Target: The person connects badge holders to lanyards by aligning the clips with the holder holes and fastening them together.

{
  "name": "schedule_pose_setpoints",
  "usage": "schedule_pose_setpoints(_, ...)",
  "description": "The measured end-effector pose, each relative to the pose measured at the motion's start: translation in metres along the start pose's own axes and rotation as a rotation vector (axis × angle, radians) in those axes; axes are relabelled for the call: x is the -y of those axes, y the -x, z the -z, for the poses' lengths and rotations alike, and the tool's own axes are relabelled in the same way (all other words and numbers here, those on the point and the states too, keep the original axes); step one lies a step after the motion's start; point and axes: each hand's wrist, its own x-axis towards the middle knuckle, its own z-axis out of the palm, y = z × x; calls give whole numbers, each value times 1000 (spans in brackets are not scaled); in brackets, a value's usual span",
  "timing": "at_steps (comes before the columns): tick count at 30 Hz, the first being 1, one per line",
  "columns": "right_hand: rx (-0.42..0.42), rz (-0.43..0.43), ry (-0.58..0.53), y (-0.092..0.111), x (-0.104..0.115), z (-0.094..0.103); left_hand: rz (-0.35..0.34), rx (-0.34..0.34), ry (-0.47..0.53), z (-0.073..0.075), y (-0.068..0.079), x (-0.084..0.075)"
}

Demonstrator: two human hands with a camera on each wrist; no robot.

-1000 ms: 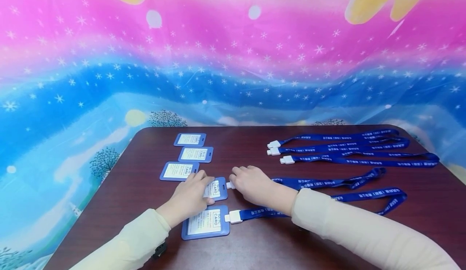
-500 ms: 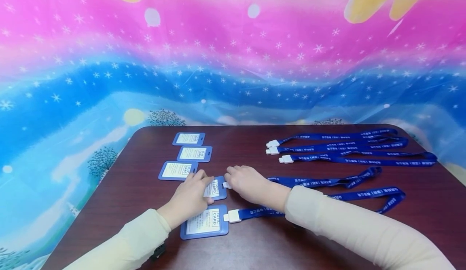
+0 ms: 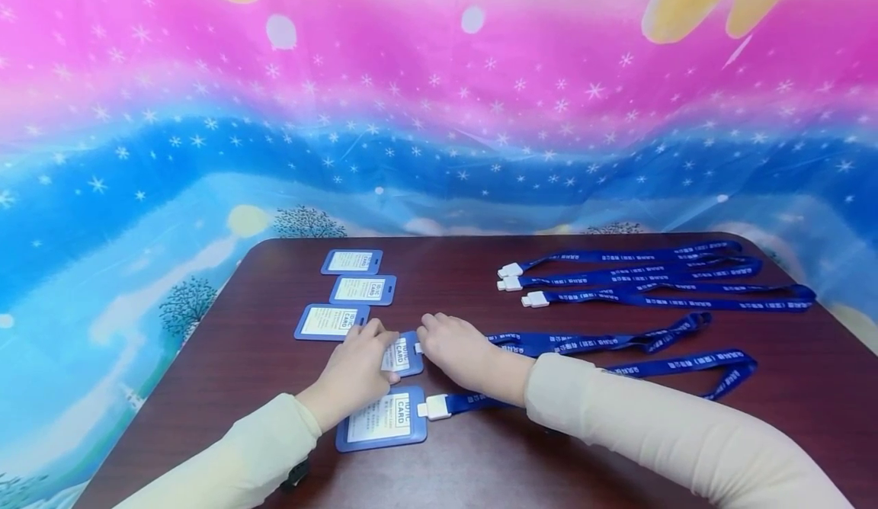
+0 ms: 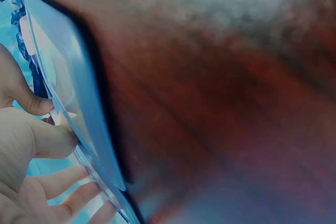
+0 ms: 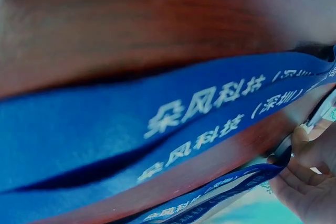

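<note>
My left hand [image 3: 358,360] spans a blue ID badge holder [image 3: 410,355], fingers over its far part and thumb at its near edge, holding it on the table. At the holder's slotted right end, my right hand [image 3: 461,347] pinches the white clip [image 3: 419,348] of a blue lanyard [image 3: 583,343]. The clip's tip meets the slot edge; the hand hides most of it. Just nearer lies another badge holder [image 3: 381,417] whose slot is joined to a white clip [image 3: 436,407]. In the right wrist view, the right fingers [image 5: 310,166] grip beside the blue strap [image 5: 210,195].
Farther back on the left lie several badge holders, the nearest of them a blue one [image 3: 331,321]. Several blue lanyards [image 3: 645,275] with white clips [image 3: 536,299] are laid out at the back right of the dark wooden table [image 3: 453,265]. A patterned cloth [image 3: 439,151] hangs behind.
My right hand has moved slightly left with the white clip, closing the gap to the held badge holder's slot. The left hand stays on its holder. The whole view has shifted slightly.
</note>
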Motion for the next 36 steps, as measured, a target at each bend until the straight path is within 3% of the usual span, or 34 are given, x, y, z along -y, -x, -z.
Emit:
schedule_pose_setpoints(8,-3,11,33,-2,3,0,13,10,-3,0,1,1)
schedule_pose_setpoints(13,45,28,49,-2,1,6,-11,51,-41,4,2,2)
schedule_pose_setpoints(19,90,23,-35,1,-5,14,-12,82,-29,10,5,3)
schedule_pose_setpoints(28,67,-62,-145,16,-26,17,-16,0,-39,16,9,1)
schedule_pose_setpoints(36,30,-142,-190,36,-60,13,-49,-50,-54,17,12,2)
